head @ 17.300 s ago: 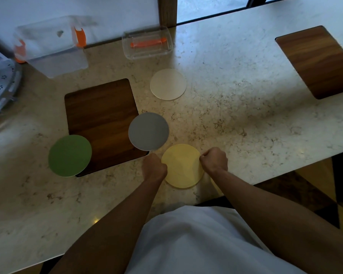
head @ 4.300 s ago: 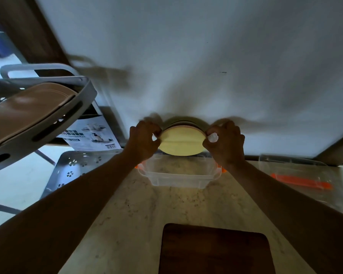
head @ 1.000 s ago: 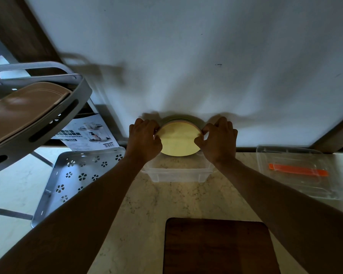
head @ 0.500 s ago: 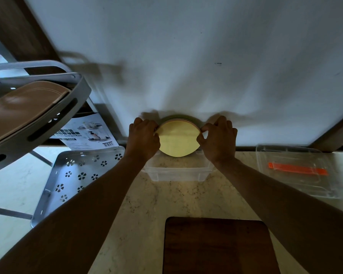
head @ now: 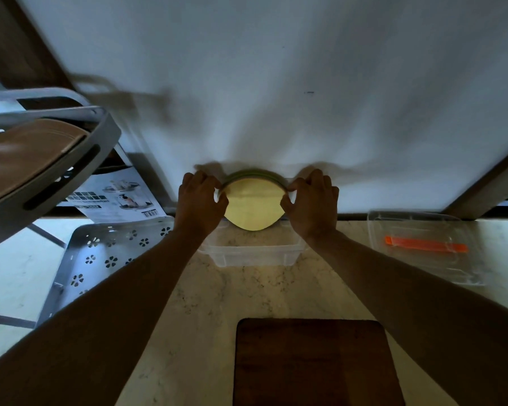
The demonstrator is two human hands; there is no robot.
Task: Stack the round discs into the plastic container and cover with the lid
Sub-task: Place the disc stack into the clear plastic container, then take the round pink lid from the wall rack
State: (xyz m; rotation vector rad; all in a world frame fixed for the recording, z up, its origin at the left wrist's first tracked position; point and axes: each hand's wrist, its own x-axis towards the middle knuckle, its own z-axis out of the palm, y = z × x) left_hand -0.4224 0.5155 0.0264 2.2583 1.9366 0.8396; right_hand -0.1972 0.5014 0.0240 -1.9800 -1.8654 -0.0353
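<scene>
Marble countertop [head: 206,312] runs up to a white wall, dimly lit. Both hands grip 1 stack of round discs [head: 254,205], yellow face toward the camera and green edges behind, held on edge. Fingers of the left hand [head: 198,205] pinch its left rim; the right hand [head: 313,205] pinches the opposite rim. Just below both hands sits the clear plastic container [head: 252,254], the stack's lower edge dipping over its far side. Well right of the right hand lies the lid [head: 423,247] with an orange strip. Nearer the person, below the forearms, lies a dark wooden board [head: 311,361].
</scene>
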